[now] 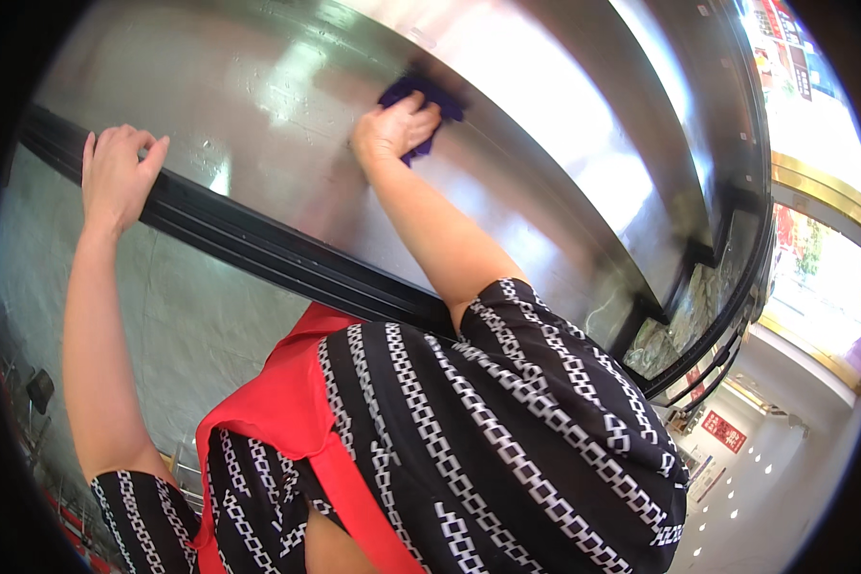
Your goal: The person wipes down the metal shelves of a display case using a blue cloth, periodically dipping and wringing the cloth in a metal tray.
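A dark purple cloth point(422, 90) lies bunched under my right hand point(400, 128), whose fingers press it on a wet, shiny metal surface point(280, 143) beside a raised metal step. Drops of water show on that metal. My left hand point(120, 168) rests on the black grooved rail point(258, 255) along the near edge, fingers over its far side and no object seen in it. The left hand's fingertips touch the rail at the left of the view.
Stepped metal shelves point(545, 107) rise beyond the surface, with black stepped brackets point(646, 316) and a curved black frame point(764, 158) at the right. A grey tiled floor point(208, 308) lies below the rail. Metal-legged items stand at the lower left.
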Demonstrator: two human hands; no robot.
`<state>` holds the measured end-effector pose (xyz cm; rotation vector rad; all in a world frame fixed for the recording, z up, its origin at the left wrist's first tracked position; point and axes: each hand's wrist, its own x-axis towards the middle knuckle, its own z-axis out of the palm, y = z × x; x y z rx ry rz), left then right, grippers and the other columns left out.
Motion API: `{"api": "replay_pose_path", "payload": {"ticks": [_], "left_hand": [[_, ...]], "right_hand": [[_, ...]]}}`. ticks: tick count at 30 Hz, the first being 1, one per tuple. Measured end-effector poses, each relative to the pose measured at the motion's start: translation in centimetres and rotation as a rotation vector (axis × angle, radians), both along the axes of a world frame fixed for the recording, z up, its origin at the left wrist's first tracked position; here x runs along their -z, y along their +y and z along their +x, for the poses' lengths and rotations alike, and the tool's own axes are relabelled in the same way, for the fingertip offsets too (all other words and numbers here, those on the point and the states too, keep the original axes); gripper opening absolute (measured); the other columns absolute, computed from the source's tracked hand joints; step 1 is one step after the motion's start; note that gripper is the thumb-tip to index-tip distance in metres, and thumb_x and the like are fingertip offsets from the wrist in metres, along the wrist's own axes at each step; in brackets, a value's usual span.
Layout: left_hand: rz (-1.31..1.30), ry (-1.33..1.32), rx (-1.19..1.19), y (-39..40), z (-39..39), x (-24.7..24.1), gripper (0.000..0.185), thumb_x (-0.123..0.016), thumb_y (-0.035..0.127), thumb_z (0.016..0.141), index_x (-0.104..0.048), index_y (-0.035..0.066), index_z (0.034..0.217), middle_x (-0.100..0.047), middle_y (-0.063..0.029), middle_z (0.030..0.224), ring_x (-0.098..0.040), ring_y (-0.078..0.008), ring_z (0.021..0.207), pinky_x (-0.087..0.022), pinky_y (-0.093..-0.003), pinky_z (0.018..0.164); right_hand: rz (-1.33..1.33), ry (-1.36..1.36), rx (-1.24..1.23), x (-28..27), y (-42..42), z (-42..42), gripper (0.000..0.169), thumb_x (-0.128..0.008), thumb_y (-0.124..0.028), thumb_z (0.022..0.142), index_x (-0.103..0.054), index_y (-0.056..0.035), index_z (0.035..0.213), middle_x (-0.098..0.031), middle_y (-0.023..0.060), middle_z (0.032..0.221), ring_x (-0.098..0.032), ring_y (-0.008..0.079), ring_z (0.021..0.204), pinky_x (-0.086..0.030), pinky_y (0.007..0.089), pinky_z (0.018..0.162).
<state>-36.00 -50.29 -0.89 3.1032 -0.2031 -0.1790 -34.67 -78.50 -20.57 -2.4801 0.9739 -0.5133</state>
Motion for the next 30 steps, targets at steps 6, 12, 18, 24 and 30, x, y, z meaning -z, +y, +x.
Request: {"api": "replay_pose_path", "payload": {"ticks": [6,12,18,24,30], "left_hand": [[-0.031,0.013,-0.035,-0.8,-0.8,0.1,0.029,-0.051,0.032,0.085,-0.062,0.005,0.083,-0.06,-0.006,0.094,-0.049,-0.0229,0.105,-0.02,-0.039,0.107],[-0.059,0.001,-0.037,0.7,-0.3,0.8,0.024,-0.052,0.029,0.085,-0.06,0.006,0.083,-0.06,-0.0042,0.098,-0.049,-0.0206,0.106,-0.02,-0.0382,0.107],[-0.074,0.007,0.004,0.6,0.0,0.7,0.02,-0.053,0.026,0.085,-0.06,0.008,0.084,-0.06,-0.0024,0.098,-0.05,-0.0207,0.105,-0.021,-0.0409,0.107],[-0.043,-0.054,0.094,1.7,-0.2,1.1,0.022,-0.054,0.028,0.085,-0.063,0.009,0.087,-0.061,-0.003,0.098,-0.05,-0.0229,0.105,-0.023,-0.0455,0.104],[-0.182,-0.001,0.214,3.8,2.7,0.3,0.024,-0.053,0.025,0.088,-0.061,0.003,0.095,-0.058,-0.012,0.107,-0.051,-0.0286,0.105,-0.035,-0.0383,0.096]], "right_hand": [[0.082,0.014,-0.11,0.1,9.1,5.9,0.057,-0.053,-0.013,0.078,-0.028,0.0006,0.128,-0.025,0.0248,0.136,-0.024,0.0388,0.128,-0.02,0.0439,0.106],[0.433,-0.118,-0.635,-2.0,16.7,12.7,0.025,-0.051,-0.005,0.079,-0.05,-0.0048,0.104,-0.048,0.019,0.117,-0.042,0.0298,0.113,-0.033,0.0396,0.096],[1.7,-0.38,-0.56,-9.2,7.4,11.3,0.04,-0.057,0.009,0.065,-0.053,-0.0052,0.103,-0.057,0.0067,0.088,-0.055,0.019,0.079,-0.047,0.0319,0.066],[1.436,-0.109,-0.272,-14.6,-17.4,-7.3,0.054,-0.053,0.0,0.074,-0.043,-0.0031,0.127,-0.053,0.0103,0.117,-0.052,0.0217,0.106,-0.04,0.0338,0.095],[0.542,0.663,-0.108,-10.7,-30.0,-25.7,0.051,-0.066,-0.011,0.073,-0.043,-0.0029,0.117,-0.059,0.0166,0.103,-0.058,0.0322,0.097,-0.045,0.0387,0.085]]}}
